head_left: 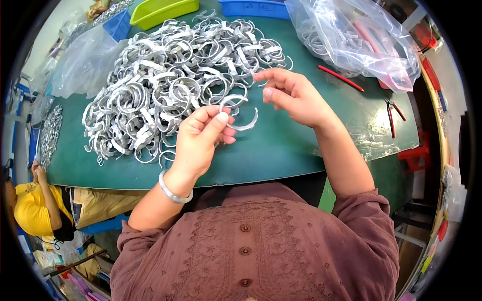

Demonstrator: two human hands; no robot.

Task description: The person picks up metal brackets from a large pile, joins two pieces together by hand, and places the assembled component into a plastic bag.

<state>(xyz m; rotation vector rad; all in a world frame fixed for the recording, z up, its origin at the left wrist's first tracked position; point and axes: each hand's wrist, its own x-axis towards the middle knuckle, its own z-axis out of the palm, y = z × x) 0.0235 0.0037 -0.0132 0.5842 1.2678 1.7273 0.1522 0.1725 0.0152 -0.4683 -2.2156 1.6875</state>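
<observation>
A silvery open bangle [252, 122], shaped like a C with a gap in its ring, is pinched between the thumb and fingers of my left hand [200, 134]. Its gap faces right. My right hand [297, 100] hovers at the right edge of the heap, fingers loosely bent and thumb apart from the index finger, with nothing visible in it. Beyond and left of both hands lies a large heap of similar silvery bangles [150, 100], tangled over one another. A smooth pale bangle [173, 191] circles my left wrist.
The green tabletop [281, 155] carries a red pencil [341, 78], red-handled pliers [391, 118] and a clear bag [321, 30] at right. Lime [160, 12] and blue [256, 8] trays stand at the back. A person in yellow [35, 208] sits at far left.
</observation>
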